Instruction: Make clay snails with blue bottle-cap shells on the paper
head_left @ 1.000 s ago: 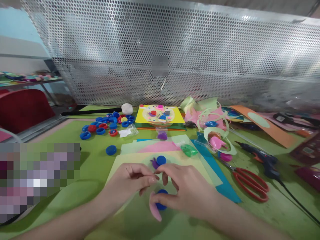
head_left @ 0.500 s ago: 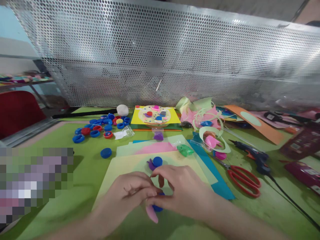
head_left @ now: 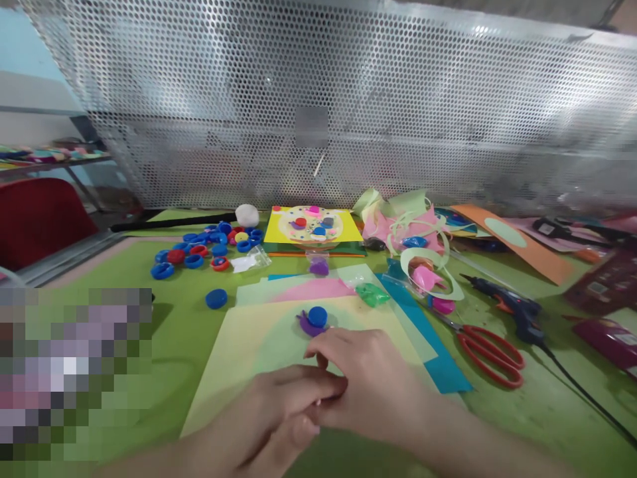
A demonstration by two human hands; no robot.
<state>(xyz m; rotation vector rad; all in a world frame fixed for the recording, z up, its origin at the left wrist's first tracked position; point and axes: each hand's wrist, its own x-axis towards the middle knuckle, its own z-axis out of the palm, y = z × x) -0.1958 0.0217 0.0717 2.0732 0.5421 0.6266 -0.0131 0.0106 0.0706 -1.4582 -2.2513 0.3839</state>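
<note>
My left hand (head_left: 286,408) and my right hand (head_left: 365,378) meet over the lower part of a pale yellow sheet (head_left: 239,345). The left fingers are pressed together and lie against the curled right fingers, its thumb below. Whatever sits between the hands is hidden, apart from a tiny pale speck at the fingers. Just beyond the fingertips, a blue bottle cap (head_left: 317,317) rests on a purple clay snail body (head_left: 309,326) with small feelers. A bag of green clay (head_left: 373,294) lies on the sheets, and a lone blue cap (head_left: 216,299) stands to the left.
Several blue and red bottle caps (head_left: 194,261) cluster at the back left. A decorated yellow card (head_left: 279,229) lies at the back middle. Red-handled scissors (head_left: 490,355), a glue gun (head_left: 507,302) and paper scraps (head_left: 391,222) are on the right. A perforated metal screen (head_left: 223,113) rises behind.
A blue cap and a pink clay strip showed between my hands earlier; both are now hidden. My left fingers have moved right, over against the right hand.
</note>
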